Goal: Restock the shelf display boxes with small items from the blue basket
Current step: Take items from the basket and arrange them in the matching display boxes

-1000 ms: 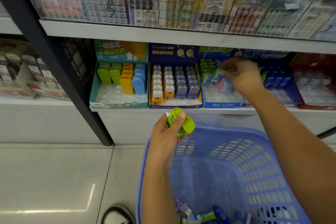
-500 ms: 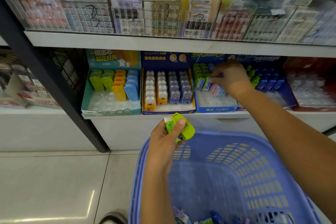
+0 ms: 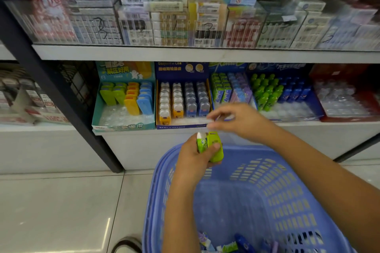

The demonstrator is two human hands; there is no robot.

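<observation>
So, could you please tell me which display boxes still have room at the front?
The teal box has bare tray left of the yellow erasers. The blue box has empty tray before its green bottles. The navy box is nearly full.

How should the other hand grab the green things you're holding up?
Pinch the free top ends of the green items from above. The left hand wraps their lower half, so only the tops stick out. The right hand already hovers just above.
</observation>
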